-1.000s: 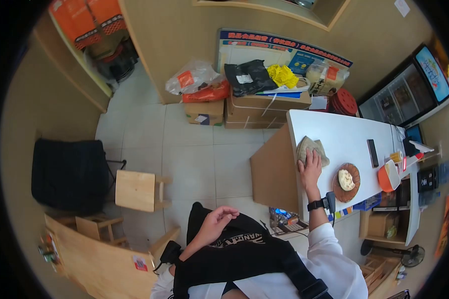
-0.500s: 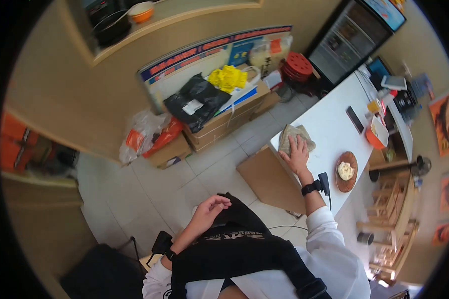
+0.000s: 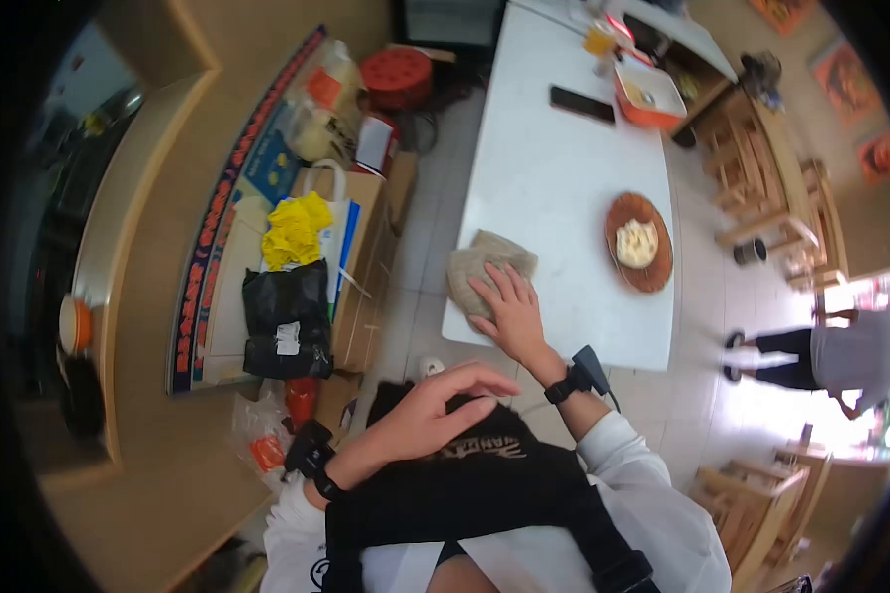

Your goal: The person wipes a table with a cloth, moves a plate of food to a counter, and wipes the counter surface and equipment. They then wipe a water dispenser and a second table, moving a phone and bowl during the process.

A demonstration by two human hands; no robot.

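My right hand (image 3: pixel 509 311) lies flat on a crumpled grey-beige cloth (image 3: pixel 480 267) at the near left corner of a white table (image 3: pixel 554 178). The fingers are spread and press on the cloth rather than gripping it. My left hand (image 3: pixel 435 410) hovers over my black apron at chest height, fingers loosely apart, holding nothing. A round brown plate (image 3: pixel 653 272) with a pale piece of food on it sits on the table to the right of the cloth.
Farther along the table lie a black phone (image 3: pixel 583 104) and an orange container (image 3: pixel 648 94). Cardboard boxes (image 3: pixel 361 267) with black and yellow bags stand on the floor at left. Another person (image 3: pixel 821 356) stands at right, near wooden chairs (image 3: pixel 761 178).
The view has swung round, so the table now runs away from me. My right hand stays on the cloth; my left hand has risen slightly over the apron.
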